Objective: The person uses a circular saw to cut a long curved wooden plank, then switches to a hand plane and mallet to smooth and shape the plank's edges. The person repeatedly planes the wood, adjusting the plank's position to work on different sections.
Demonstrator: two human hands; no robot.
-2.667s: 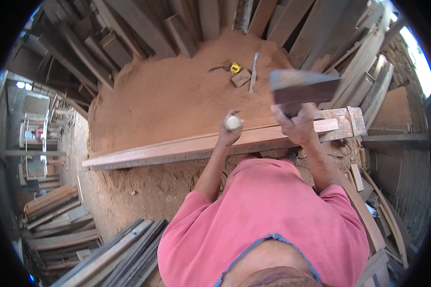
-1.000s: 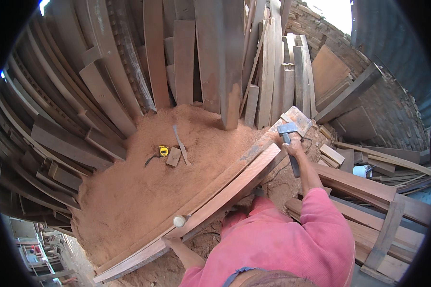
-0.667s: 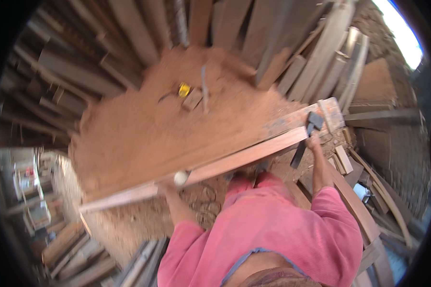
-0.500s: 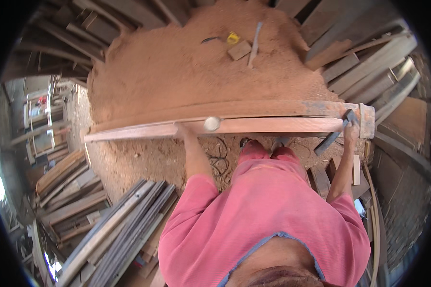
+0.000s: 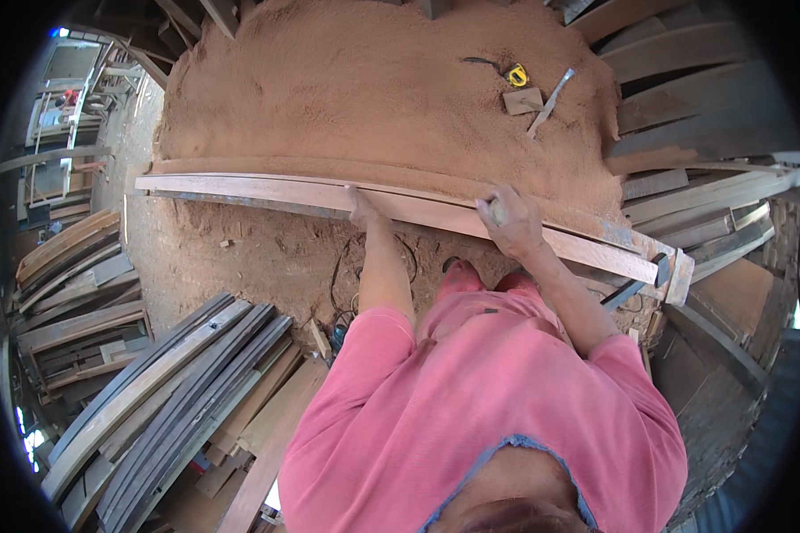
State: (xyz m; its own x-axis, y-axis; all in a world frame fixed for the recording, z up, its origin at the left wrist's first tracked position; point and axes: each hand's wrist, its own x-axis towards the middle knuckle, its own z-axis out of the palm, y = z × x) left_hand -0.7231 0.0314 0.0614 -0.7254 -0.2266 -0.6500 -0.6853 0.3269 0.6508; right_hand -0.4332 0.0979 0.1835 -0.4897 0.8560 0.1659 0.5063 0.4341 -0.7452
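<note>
A long, pale pinkish wooden plank [image 5: 418,208] lies on edge along a sawdust-covered workbench [image 5: 683,277]. My left hand [image 5: 364,210] is closed on the plank's near edge left of its middle, the fingers reaching over the top. Above the plank, right of the middle, my right hand [image 5: 517,224] is wrapped round a small, round, pale object [image 5: 498,210]. Its kind is mostly hidden by the fingers. At the plank's right end a dark, angled metal bar tool [image 5: 636,286] rests against it, away from both hands.
On the sawdust [image 5: 347,98] beyond lie a yellow tape measure [image 5: 517,76], a small wooden block [image 5: 523,101] and a pale flat stick [image 5: 553,102]. Curved boards [image 5: 178,391] are stacked at the lower left. More timber [image 5: 729,204] leans at the right. A cord [image 5: 336,280] lies below the bench.
My right hand has left the dark bar tool and moved left along the plank. It now holds a round pale object; a similar one lay on the plank before. My left hand stays on the plank.
</note>
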